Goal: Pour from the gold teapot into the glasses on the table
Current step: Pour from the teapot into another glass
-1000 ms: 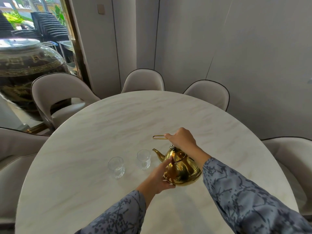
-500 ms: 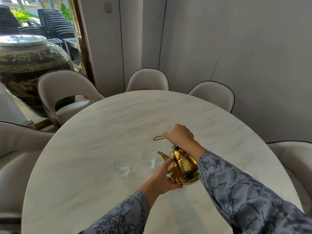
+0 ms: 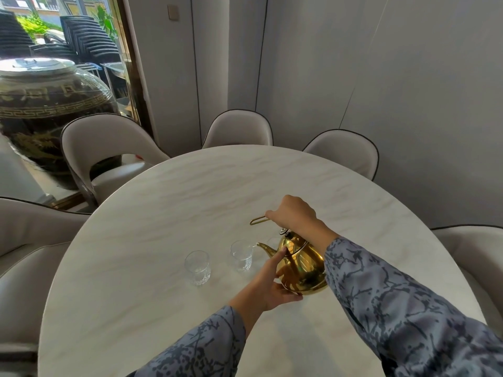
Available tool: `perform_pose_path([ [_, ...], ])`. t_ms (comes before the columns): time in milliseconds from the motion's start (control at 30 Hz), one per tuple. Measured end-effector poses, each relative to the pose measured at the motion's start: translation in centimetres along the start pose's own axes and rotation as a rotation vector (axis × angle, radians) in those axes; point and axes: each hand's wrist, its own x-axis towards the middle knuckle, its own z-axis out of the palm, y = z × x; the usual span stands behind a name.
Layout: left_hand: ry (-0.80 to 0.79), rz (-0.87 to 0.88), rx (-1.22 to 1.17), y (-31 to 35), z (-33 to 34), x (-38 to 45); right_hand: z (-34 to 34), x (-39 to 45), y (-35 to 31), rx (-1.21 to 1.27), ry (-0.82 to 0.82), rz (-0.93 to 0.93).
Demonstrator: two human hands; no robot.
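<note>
The gold teapot [image 3: 302, 265] hangs tilted above the marble table [image 3: 190, 202], its spout tip touching the rim of the right glass [image 3: 241, 255]. My right hand [image 3: 292, 214] is closed on the pot's wire handle from above. My left hand [image 3: 272, 281] cups the pot's belly and base, index finger lying along its side. The left glass [image 3: 198, 267] stands apart, a little nearer to me. Both glasses are clear and cut-patterned. I cannot make out a stream of liquid.
Pale upholstered chairs ring the round table: one at the far left [image 3: 103, 156], one at the back [image 3: 239, 129], one at the back right [image 3: 345, 151], others at both sides. A large dark jar [image 3: 46, 110] stands behind the left chair.
The teapot has been lifted and tipped leftward, bringing its spout from short of the right glass up to that glass's rim. Both hands have kept their hold.
</note>
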Motion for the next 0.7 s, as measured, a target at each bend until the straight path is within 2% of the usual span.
perform_pose_path([
  [700,0.01,-0.044,-0.051,0.2,-1.1,0.6,1.3,0.9,-0.6,0.0,-0.056,-0.014],
])
